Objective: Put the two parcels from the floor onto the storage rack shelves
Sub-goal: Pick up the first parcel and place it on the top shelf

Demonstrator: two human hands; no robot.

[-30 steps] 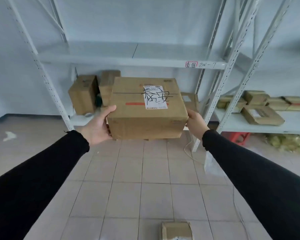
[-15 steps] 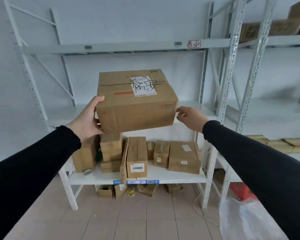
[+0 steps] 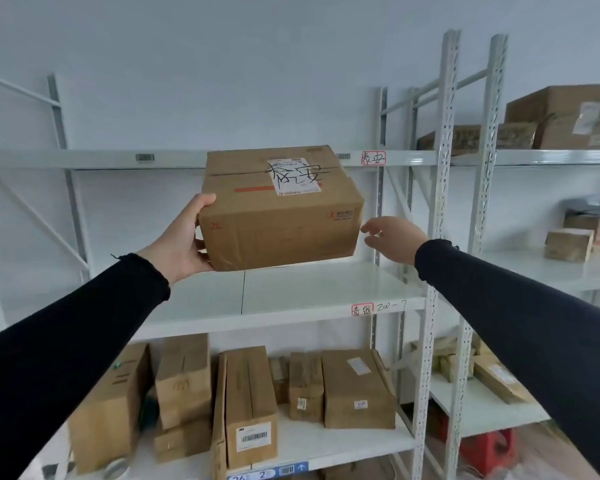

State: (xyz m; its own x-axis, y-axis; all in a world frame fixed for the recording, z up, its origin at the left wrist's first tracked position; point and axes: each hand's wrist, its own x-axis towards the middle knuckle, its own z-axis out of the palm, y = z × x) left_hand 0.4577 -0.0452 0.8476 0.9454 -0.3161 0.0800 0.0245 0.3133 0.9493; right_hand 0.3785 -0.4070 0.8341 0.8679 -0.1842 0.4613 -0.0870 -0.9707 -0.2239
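Holding a brown cardboard parcel (image 3: 281,206) up in front of a white metal storage rack (image 3: 439,202), a person in black long sleeves reaches forward with both arms. The left hand (image 3: 179,242) is clamped on the parcel's lower left corner, thumb on the top edge and fingers tucked beneath. The right hand (image 3: 394,239) hangs just beside the parcel's right side with fingers spread and loosely curled, gripping nothing; whether a fingertip still touches the cardboard cannot be told. The parcel sits slightly tilted in the air, just above the bare white middle shelf (image 3: 291,292), its far bottom edge close to or resting on the shelf surface; the view does not settle which. On top of it is a white shipping label (image 3: 293,176) with black handwritten characters across it, and a red stripe of tape beside that. Its upper part overlaps the front beam of the upper shelf (image 3: 101,158), which carries a small red-bordered tag (image 3: 373,158). Below, the lower shelf (image 3: 343,445) is crowded with upright cardboard boxes (image 3: 250,407). To the right, a neighbouring rack (image 3: 551,271) holds more boxes.
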